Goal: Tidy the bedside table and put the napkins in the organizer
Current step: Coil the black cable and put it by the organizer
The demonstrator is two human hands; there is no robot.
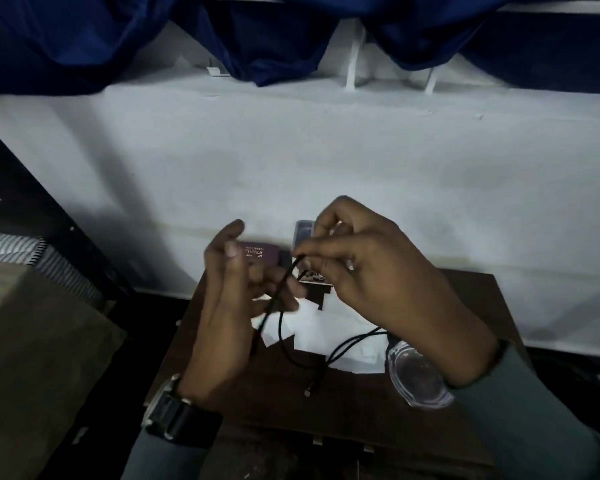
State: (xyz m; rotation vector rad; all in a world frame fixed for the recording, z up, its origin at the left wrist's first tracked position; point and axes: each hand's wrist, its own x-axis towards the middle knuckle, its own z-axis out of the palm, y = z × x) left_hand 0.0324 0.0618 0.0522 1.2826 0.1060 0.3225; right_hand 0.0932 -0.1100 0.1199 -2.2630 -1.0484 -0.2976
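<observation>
Both my hands hover over the dark wooden bedside table. My right hand pinches a thin black cable between thumb and forefinger. My left hand curls its fingers round the same cable lower down. The cable loops down onto the table, and its plug end hangs near the middle. White napkins lie flat on the table under the cable. A dark wooden organizer stands at the back, mostly hidden behind my right hand.
A maroon box with gold lettering stands at the table's back edge, with a small grey case beside it. A clear plastic lid lies at the right. A bed with a striped sheet is on the left. A white wall and blue curtains are behind.
</observation>
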